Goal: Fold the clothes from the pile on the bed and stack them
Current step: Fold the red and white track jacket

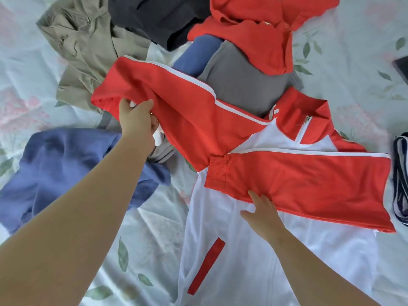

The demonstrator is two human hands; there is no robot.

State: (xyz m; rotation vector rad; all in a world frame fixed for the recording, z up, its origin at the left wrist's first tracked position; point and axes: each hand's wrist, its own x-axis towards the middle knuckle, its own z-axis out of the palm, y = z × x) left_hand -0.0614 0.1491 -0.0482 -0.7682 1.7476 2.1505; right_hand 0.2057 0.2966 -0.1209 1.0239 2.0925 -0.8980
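A red and white track jacket lies front-up on the bed, collar away from me. One red sleeve is folded flat across the white chest. My right hand rests on the chest at that sleeve's lower edge, fingers straight. The other red sleeve stretches out to the upper left, and my left hand grips it near the cuff, lifting it off the bed. Behind the jacket sits the pile: a grey garment, a blue one, a red one and a dark one.
A khaki garment lies at the upper left and a crumpled blue garment at the left. A navy striped item sits at the right edge, with a dark object above it. The floral bedsheet shows between them.
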